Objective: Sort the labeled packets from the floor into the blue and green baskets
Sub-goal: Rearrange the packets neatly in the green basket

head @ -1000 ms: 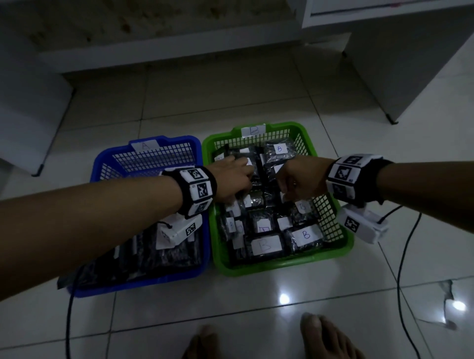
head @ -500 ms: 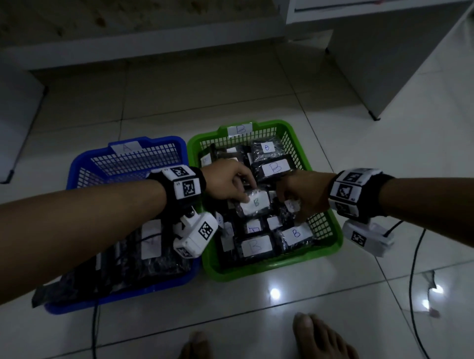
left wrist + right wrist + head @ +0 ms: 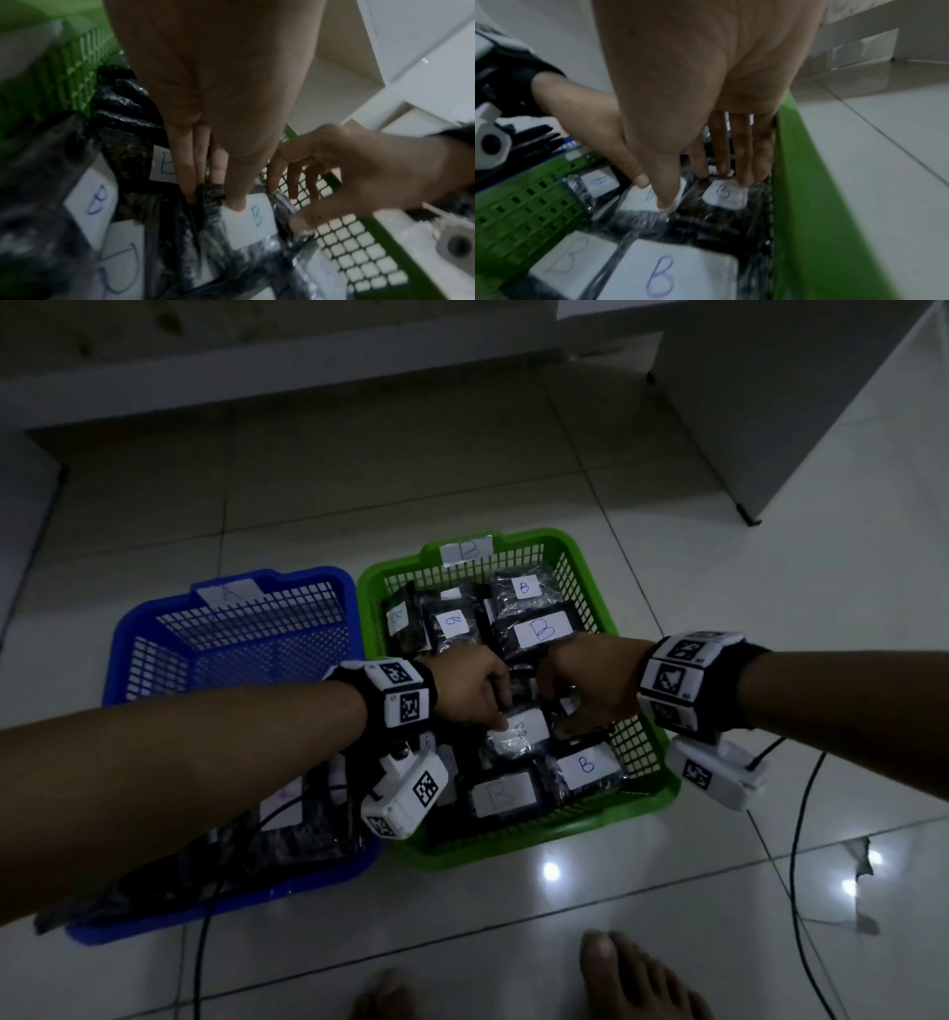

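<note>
The green basket [image 3: 513, 839] marked B holds several black packets with white B labels. Both hands are inside it, over its middle. My left hand [image 3: 500, 711] pinches the edge of one B packet [image 3: 518, 731]. In the left wrist view its thumb and fingers [image 3: 218, 194] nip the black plastic beside the label [image 3: 249, 221]. My right hand [image 3: 557, 706] has straight, spread fingers [image 3: 741, 174] resting on neighbouring packets, and its thumb touches the same packet's label [image 3: 639, 201]. The blue basket [image 3: 128, 660] marked A stands to the left, with dark packets [image 3: 287, 819] at its near end.
Two black cables [image 3: 801, 814] trail over the white tiles to the right of the green basket. My bare feet [image 3: 631, 978] are at the bottom edge. A white cabinet [image 3: 770, 403] stands at the back right, and a chipped tile [image 3: 862, 860] lies at the right.
Both hands have come from the far half of the green basket toward its middle. A B packet now shows between them, held by the left hand.
</note>
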